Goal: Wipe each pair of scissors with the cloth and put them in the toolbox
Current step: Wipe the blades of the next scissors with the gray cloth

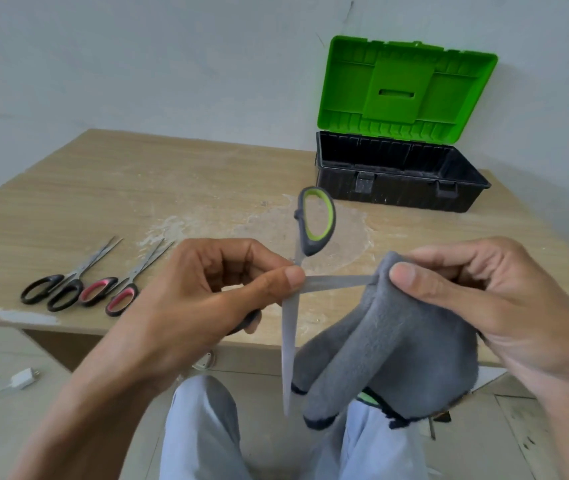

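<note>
The green-handled scissors [290,323] are being held up over the person's lap, just off the near edge of the table [137,188], with the blades swung wide apart. One blade is pointing down and the other is running across to the right. The left hand [200,299] is gripping them, the thumb pressing at the pivot and the fingers curling round the lower handle, which is mostly hidden. The right hand [484,299] is pinching the grey cloth [387,341] round the tip of the crosswise blade, thumb on top and fingers folded behind.

To my eye the wiping of this pair is under way, with one blade being done. The next move is likely calling for the cloth to be drawn along that blade and the other blade cleaned. After that the blades want closing before the reach to the toolbox [397,194], which is standing open at the far right of the table with its green lid [404,88] up.

Black scissors [80,271] and red scissors [130,282] are lying side by side at the table's left, apparently waiting their turn. I am seeing no brand, label or writing anywhere.
</note>
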The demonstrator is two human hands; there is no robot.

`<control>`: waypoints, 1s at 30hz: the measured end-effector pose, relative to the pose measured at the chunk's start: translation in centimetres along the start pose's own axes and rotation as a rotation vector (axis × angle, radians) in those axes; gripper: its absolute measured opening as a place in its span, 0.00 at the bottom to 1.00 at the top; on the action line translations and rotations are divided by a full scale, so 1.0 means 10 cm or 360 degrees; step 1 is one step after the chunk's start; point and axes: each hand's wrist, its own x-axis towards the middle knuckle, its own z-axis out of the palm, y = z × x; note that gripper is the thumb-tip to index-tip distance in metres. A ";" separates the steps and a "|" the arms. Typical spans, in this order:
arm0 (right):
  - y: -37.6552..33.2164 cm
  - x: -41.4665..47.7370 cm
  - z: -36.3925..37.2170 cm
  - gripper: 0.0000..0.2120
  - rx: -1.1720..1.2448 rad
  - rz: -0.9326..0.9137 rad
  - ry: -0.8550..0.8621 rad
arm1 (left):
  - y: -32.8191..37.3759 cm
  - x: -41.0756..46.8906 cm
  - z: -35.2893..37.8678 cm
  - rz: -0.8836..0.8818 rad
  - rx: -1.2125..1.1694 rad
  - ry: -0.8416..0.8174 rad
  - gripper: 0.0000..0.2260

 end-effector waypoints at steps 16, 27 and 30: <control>-0.01 -0.05 0.09 0.09 0.0140 -0.0120 0.0372 | -0.01 0.01 -0.02 0.0044 -0.0251 0.0199 0.08; -0.04 -0.09 0.16 0.11 0.0180 0.0027 0.0151 | 0.04 0.13 0.19 0.0247 -0.0603 0.0885 0.05; -0.03 -0.08 0.18 0.12 0.0160 0.0052 0.0099 | 0.07 0.14 0.28 0.0312 -0.0597 0.0936 0.05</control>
